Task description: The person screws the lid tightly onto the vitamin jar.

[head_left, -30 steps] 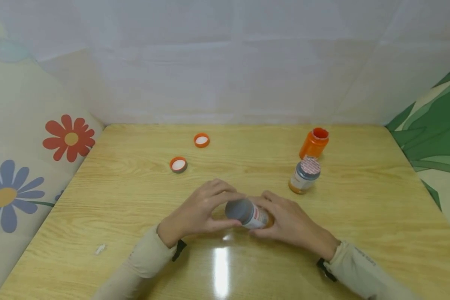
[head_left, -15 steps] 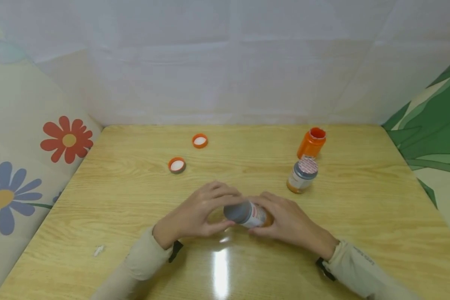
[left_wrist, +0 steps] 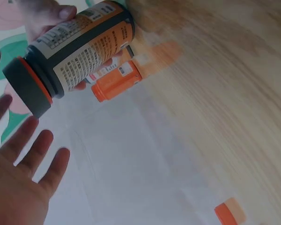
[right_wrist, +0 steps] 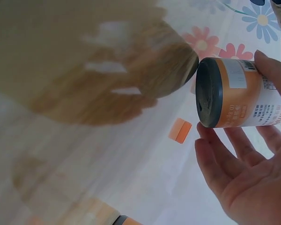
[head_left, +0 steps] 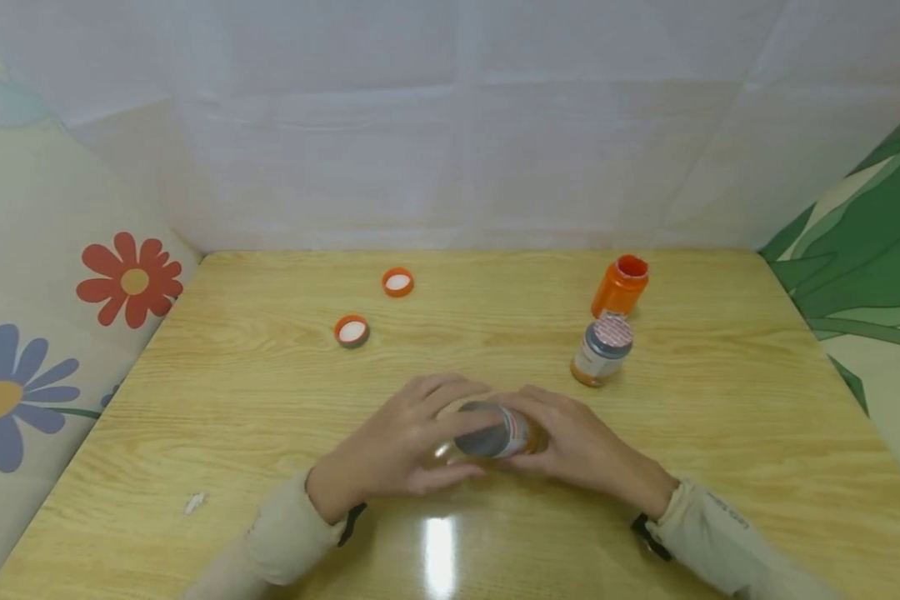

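My right hand (head_left: 581, 446) grips a dark and orange plastic bottle (left_wrist: 84, 47) with a printed label. The bottle lies tilted on its side, its grey screw cap (left_wrist: 28, 88) toward my left hand (head_left: 393, 446). In the left wrist view the left fingers (left_wrist: 56, 173) are spread and fairly straight, with the index fingertip right at the cap's edge. From the head view, that hand's fingers reach partly over the cap (head_left: 482, 433). The right wrist view shows the bottle's dark base (right_wrist: 209, 93), with fingers under its side and the thumb on top.
On the wooden table (head_left: 270, 392), a small grey-necked jar (head_left: 602, 350) with a patterned seal stands before an orange bottle (head_left: 620, 286) without a cap, at right. Two upturned caps, one orange (head_left: 397, 282) and one grey (head_left: 352, 331), lie at back left. A white scrap (head_left: 195, 502) lies front left.
The left fingers and thumb have loosened from the cap and spread wider, with a finger now passing over the cap's face. The right hand holds the bottle in nearly the same place.
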`<state>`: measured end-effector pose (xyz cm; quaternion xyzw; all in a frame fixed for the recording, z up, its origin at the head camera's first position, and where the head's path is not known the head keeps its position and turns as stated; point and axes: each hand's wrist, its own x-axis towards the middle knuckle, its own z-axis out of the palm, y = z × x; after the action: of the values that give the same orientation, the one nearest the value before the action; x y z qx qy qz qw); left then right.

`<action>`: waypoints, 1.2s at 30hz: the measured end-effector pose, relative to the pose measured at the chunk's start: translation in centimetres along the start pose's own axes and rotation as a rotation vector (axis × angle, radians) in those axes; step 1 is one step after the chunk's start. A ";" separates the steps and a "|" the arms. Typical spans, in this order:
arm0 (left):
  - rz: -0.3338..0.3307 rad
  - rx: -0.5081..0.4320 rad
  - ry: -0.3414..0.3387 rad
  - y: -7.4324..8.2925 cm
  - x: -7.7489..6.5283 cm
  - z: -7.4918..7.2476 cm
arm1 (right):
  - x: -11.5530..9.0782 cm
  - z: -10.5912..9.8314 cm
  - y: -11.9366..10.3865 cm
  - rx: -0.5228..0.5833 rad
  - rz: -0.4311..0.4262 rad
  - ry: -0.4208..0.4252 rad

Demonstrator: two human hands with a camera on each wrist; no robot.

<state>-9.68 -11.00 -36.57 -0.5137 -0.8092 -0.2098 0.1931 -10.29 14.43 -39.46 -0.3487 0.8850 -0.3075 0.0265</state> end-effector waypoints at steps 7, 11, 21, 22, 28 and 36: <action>-0.023 0.180 0.079 0.6 -0.1 0.4 | -0.1 0.1 0.1 0.033 -0.027 0.008; -0.005 0.215 0.071 0.7 -0.1 0.3 | -0.1 0.1 0.1 0.035 -0.029 0.005; 0.059 0.178 0.000 1.0 -0.3 -0.2 | -0.1 0.0 0.2 0.026 -0.027 -0.012; 0.068 0.179 -0.004 0.9 -0.3 -0.3 | -0.1 -0.1 0.2 0.026 -0.028 -0.011; 0.099 0.166 -0.015 0.6 -0.7 -0.4 | -0.1 -0.1 0.3 0.027 -0.029 -0.006; 0.027 0.190 0.011 0.8 -0.3 -0.3 | 0.0 0.1 0.1 0.005 -0.020 -0.008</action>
<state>-8.83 -11.09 -36.40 -0.5029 -0.8173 -0.1324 0.2482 -10.35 14.48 -39.60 -0.3587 0.8805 -0.3087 0.0279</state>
